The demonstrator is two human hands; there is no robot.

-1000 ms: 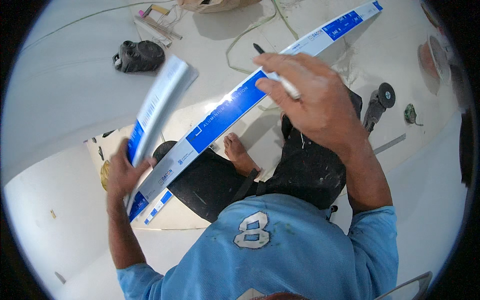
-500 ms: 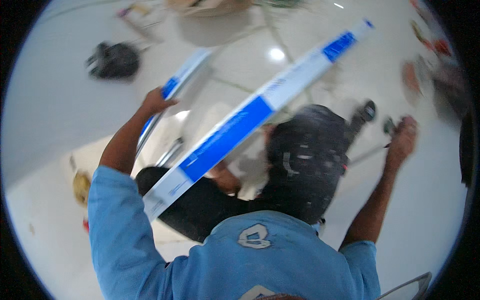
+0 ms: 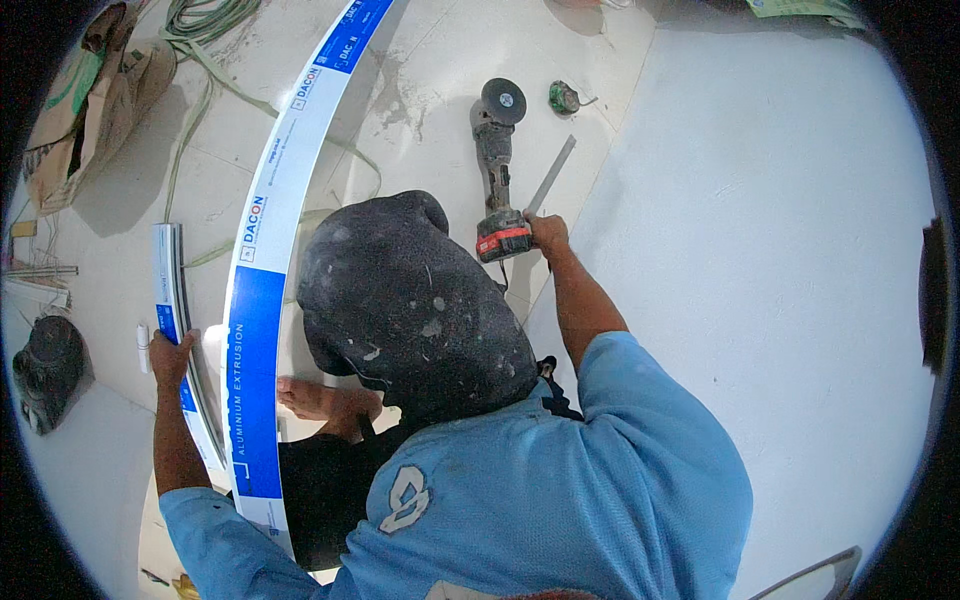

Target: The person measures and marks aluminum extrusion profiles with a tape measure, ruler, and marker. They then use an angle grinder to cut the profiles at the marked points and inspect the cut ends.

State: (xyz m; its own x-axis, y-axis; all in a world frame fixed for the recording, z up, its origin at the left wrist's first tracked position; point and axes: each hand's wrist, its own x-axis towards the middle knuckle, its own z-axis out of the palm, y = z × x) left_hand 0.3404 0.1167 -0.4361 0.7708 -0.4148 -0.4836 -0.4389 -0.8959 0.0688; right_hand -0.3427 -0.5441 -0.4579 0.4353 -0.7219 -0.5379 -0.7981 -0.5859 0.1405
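Observation:
My left hand (image 3: 172, 355) is closed round a shorter bundle of metal profiles (image 3: 168, 265) wrapped in blue-and-white film, out to my left. A long profile (image 3: 255, 370) in similar film lies across my left thigh and reaches far ahead, with neither hand on it. My right hand (image 3: 548, 235) is closed at the battery end of a cordless angle grinder (image 3: 495, 165); its fingertips are partly hidden. The grinder's disc points away from me. A thin grey strip (image 3: 555, 175) runs from beside my right fingers along the floor.
My bent knee in speckled dark trousers (image 3: 400, 300) stands between the hands. A small green round object (image 3: 565, 97) lies past the grinder. At the left are a brown paper sack (image 3: 95, 120), a green hose or cable (image 3: 205, 20) and a dark bundle (image 3: 48, 370). A white wall (image 3: 740, 250) rises at right.
The view has swung to the right. My right hand has come in from farther out to the grinder's battery. The left hand still grips the shorter profiles.

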